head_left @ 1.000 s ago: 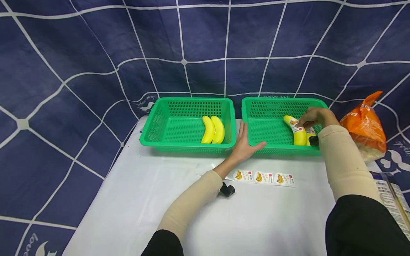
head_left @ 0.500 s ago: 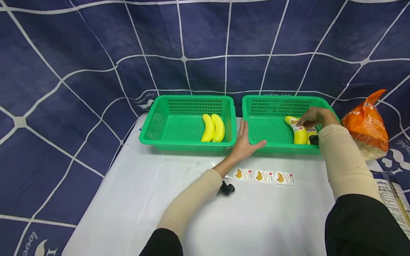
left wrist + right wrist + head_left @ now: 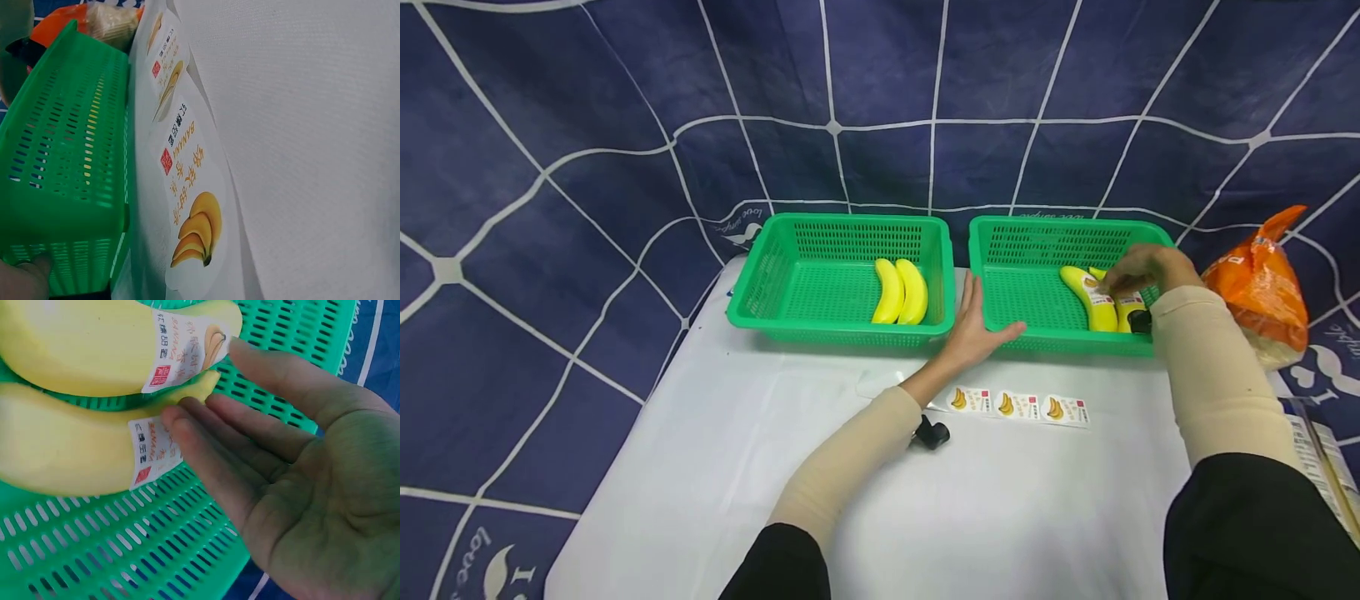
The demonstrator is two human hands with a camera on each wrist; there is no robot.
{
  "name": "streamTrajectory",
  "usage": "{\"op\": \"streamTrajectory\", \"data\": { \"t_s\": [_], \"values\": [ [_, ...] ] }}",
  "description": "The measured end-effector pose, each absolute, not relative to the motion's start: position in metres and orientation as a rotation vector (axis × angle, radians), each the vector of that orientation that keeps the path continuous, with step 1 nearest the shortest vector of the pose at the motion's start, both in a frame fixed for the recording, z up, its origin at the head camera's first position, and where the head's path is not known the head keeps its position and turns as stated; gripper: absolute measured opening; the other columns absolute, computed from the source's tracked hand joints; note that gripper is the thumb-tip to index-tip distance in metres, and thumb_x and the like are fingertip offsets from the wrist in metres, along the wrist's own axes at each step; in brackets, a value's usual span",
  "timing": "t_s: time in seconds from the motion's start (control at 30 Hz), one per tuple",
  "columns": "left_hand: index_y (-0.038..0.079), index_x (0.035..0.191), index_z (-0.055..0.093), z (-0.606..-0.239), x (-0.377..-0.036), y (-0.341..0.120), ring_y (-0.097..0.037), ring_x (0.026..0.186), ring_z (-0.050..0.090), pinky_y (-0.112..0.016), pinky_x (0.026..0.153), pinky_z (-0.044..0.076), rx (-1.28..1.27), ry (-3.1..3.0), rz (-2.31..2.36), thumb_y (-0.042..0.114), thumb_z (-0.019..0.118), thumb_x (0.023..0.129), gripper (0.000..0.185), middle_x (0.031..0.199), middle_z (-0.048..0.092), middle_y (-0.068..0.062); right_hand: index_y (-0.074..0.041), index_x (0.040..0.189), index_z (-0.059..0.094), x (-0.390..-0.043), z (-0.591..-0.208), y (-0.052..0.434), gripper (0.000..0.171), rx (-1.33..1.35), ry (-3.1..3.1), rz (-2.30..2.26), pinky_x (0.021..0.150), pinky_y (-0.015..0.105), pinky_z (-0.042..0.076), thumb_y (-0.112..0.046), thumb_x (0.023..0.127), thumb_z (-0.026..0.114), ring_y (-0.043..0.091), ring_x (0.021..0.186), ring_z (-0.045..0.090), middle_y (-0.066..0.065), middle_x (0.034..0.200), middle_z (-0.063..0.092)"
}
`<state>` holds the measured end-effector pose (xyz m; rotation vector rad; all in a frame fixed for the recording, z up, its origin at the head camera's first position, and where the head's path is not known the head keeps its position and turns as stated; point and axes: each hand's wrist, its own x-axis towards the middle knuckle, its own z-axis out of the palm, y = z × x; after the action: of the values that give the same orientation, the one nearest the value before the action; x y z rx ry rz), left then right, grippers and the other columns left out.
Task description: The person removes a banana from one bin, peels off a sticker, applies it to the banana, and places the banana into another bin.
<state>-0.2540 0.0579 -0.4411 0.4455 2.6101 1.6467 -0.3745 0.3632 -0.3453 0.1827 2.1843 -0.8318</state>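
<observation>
Two yellow bananas with stickers lie side by side in the right green basket [image 3: 1060,342]: a left one [image 3: 1090,302] and a right one [image 3: 1129,310]. My right hand [image 3: 1150,268] reaches over them. In the right wrist view its thumb [image 3: 262,365] touches the upper banana [image 3: 81,347] by its sticker, and the loosely bent fingers touch the sticker of the lower banana [image 3: 69,444]. My left hand [image 3: 973,337] has its fingers spread by the right basket's left front corner, between the two baskets. Its thumb [image 3: 28,278] lies against the basket's end in the left wrist view.
The left green basket [image 3: 842,335] holds two bananas [image 3: 901,292] without visible stickers. A strip of banana stickers [image 3: 1018,406] lies on the white table [image 3: 1000,517] in front of the baskets. An orange bag [image 3: 1258,287] stands at the right, and printed packaging [image 3: 1322,467] lies nearer.
The left stickered banana has shifted slightly left and the tip of the right one now shows. My right hand has moved slightly right off the left banana. My left hand stays put.
</observation>
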Motion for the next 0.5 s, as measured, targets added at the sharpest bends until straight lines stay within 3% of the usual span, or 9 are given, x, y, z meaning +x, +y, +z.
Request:
{"op": "streamTrajectory", "data": {
  "t_s": [0.37, 0.5],
  "values": [
    [0.01, 0.158, 0.004, -0.442, -0.252, 0.062, -0.03, 0.152, 0.012, -0.055, 0.117, 0.028, 0.449, 2.647, 1.663, 0.048, 0.071, 0.085, 0.107, 0.165, -0.014, 0.006, 0.001, 0.092, 0.07, -0.368, -0.332, 0.35, 0.022, 0.019, 2.361, -0.702, 0.072, 0.024, 0.056, -0.021, 0.091, 0.068, 0.009, 0.067, 0.059, -0.003, 0.072, 0.063],
    [0.011, 0.158, 0.002, -0.441, -0.247, 0.06, -0.028, 0.152, 0.011, -0.054, 0.117, 0.028, 0.461, 2.659, 1.65, 0.048, 0.072, 0.083, 0.109, 0.165, -0.012, 0.003, 0.005, 0.095, 0.072, -0.364, -0.331, 0.342, 0.026, -0.089, 2.436, -0.668, 0.068, 0.025, 0.055, -0.02, 0.09, 0.068, 0.008, 0.063, 0.058, -0.003, 0.069, 0.065]
  ]
}}
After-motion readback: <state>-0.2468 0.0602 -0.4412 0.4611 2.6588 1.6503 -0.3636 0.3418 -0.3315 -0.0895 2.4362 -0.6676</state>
